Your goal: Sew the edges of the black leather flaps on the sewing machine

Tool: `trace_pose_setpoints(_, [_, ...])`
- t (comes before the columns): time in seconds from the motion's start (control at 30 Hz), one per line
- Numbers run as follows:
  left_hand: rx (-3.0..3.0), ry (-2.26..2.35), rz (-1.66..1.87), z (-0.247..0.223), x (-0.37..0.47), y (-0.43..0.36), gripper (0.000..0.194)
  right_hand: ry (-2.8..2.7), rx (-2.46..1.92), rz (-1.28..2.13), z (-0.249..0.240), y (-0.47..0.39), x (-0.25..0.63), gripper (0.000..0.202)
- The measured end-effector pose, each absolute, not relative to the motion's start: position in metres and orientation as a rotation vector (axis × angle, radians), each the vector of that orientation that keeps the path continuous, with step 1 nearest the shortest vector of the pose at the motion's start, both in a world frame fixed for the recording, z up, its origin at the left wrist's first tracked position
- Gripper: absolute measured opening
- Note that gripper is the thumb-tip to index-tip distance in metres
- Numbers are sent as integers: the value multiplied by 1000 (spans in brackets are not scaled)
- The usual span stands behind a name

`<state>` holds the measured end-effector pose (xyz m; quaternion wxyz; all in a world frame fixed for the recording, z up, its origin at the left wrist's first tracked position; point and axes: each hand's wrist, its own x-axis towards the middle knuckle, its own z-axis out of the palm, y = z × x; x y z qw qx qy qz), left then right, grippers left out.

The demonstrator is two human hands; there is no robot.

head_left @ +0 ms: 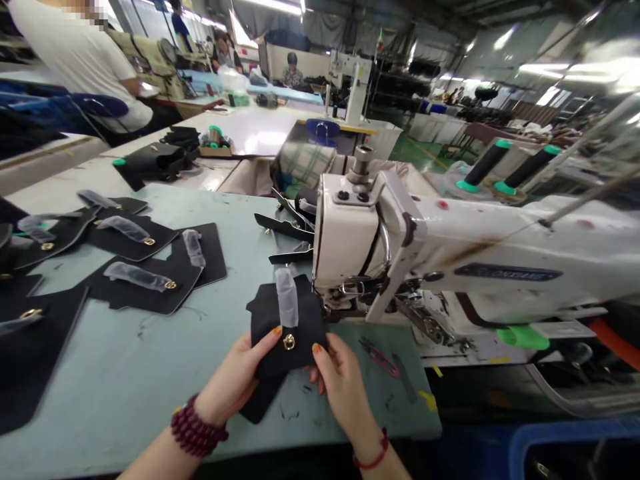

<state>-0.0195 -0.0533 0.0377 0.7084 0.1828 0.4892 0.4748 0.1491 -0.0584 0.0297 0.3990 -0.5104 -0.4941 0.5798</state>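
Observation:
Both my hands grip a black leather panel [267, 310] in front of the sewing machine head [345, 233]. The panel carries a plastic-wrapped strap [287, 300] and a gold buckle [289, 342]. My left hand [245, 370] pinches its left edge, thumb on top. At the lower right corner, my right hand [340, 373] holds it between thumb and fingers. The panel's right edge lies close to the needle area; whether it is under the presser foot I cannot tell. A second black piece [263, 398] shows below the panel.
Several black panels with wrapped straps [150, 283] lie on the left of the pale green table [165, 360]. More pieces [285, 230] stand behind the machine head. Thread snips [381, 358] lie at right. A blue bin [575, 440] is at lower right; a person in white [85, 67] sits far left.

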Motion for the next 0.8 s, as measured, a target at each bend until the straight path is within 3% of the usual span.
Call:
trace_pose_setpoints(0.37, [728, 1098, 977, 32, -44, 26, 37, -1129, -1362, 1322, 30, -26, 141, 46])
trace_pose_setpoints(0.8, [718, 1106, 1026, 41, -36, 35, 43, -959, -1378, 1260, 24, -21, 129, 52])
